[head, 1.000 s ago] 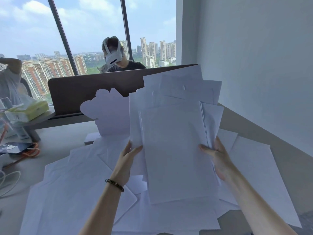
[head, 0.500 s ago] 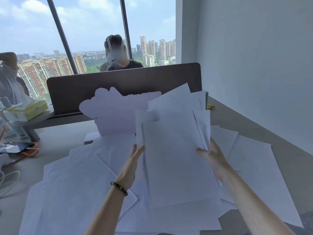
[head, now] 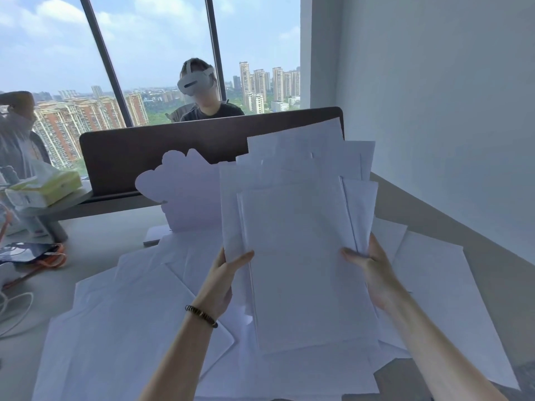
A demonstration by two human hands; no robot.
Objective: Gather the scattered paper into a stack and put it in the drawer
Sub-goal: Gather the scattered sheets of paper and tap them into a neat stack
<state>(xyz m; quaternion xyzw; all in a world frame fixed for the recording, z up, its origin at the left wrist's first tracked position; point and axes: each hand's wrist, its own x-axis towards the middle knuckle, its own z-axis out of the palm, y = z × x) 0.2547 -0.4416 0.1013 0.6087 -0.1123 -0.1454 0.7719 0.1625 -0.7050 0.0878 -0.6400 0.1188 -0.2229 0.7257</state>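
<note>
I hold an uneven stack of white paper (head: 298, 244) upright above the desk, its sheets fanned out at the top. My left hand (head: 223, 282) grips its left edge, thumb on the front. My right hand (head: 373, 273) grips the right edge the same way. Several more white sheets (head: 121, 328) lie scattered and overlapping on the desk below and to both sides. No drawer is in view.
A cloud-shaped white card (head: 188, 192) stands behind the stack before a dark desk divider (head: 139, 157). A person in a headset (head: 202, 94) sits beyond it. At the left lie a tissue pack (head: 43, 189), a phone (head: 26, 251) and cables (head: 14, 311). The wall (head: 434, 111) is close on the right.
The stack dipped toward the desk and has come back up. Both hands now grip its edges with thumbs on the front.
</note>
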